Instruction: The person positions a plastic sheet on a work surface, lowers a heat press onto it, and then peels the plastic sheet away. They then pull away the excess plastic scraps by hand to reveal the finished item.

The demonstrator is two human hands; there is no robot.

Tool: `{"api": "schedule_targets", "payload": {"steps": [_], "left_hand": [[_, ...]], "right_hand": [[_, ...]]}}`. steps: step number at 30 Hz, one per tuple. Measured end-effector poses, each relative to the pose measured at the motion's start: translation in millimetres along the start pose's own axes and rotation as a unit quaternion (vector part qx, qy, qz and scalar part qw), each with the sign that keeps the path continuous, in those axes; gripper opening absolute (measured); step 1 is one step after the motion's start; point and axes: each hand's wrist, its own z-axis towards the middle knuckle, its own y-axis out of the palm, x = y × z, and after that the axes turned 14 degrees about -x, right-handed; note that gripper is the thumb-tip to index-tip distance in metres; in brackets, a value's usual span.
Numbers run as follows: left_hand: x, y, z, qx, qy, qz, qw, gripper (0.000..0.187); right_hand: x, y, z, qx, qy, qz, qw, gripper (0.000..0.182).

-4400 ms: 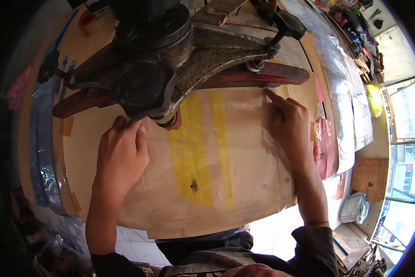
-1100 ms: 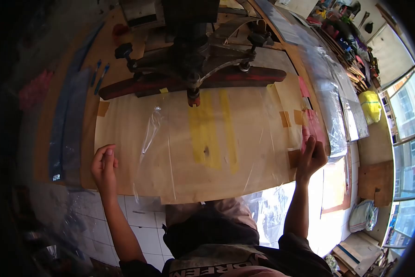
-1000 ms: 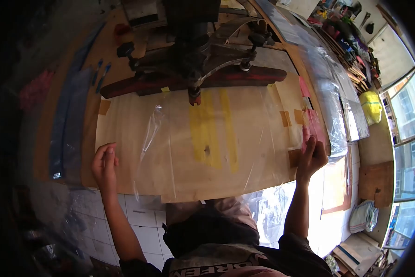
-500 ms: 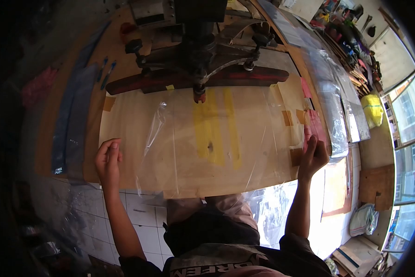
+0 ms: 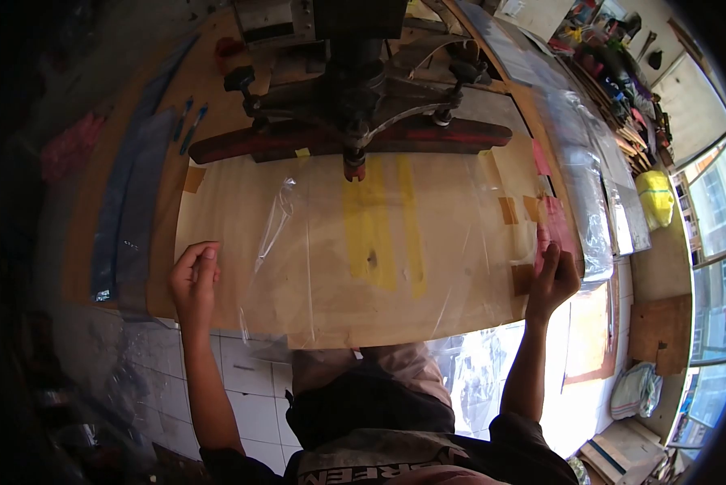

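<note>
A clear plastic sheet (image 5: 276,222) with shiny creases spreads over the pale board (image 5: 355,311) in front of me. My left hand (image 5: 195,276) is closed at the board's left side, thumb pressed against curled fingers. At the right side my right hand (image 5: 555,279) is closed in a similar pinch, near brown tape and pink material (image 5: 555,226). Both hands seem to grip the sheet's sides, though its thin edges are hard to make out at the fingers. Above the board's far edge sits a dark machine head with a long reddish bar (image 5: 428,136).
Yellow tape strips (image 5: 369,234) mark the board's middle. Blue plastic strips (image 5: 114,234) and two blue pens (image 5: 193,129) lie at left. Stacked clear plastic (image 5: 585,178) lines the right side. A yellow bag (image 5: 656,198) is beyond it.
The view has shifted slightly, so the board and machine appear a little further right. Both hands keep nearly the same closed pose, and the plastic's creases differ slightly.
</note>
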Motion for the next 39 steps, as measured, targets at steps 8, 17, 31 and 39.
{"api": "schedule_targets", "payload": {"steps": [8,17,31,39], "left_hand": [[25,9,14,-0.058,0.020,0.044,0.997,0.017],[33,61,103,-0.188,-0.003,0.102,0.977,0.033],[41,97,131,-0.234,-0.114,0.308,0.915,0.036],[59,72,44,-0.215,-0.003,0.200,0.956,0.033]], "right_hand": [[-43,-3,25,-0.195,-0.017,0.019,0.980,0.020],[-53,72,83,-0.344,-0.097,-0.255,0.898,0.033],[-11,117,120,-0.377,0.100,-0.188,0.902,0.033],[-68,23,70,-0.425,0.138,0.262,0.856,0.018]]}}
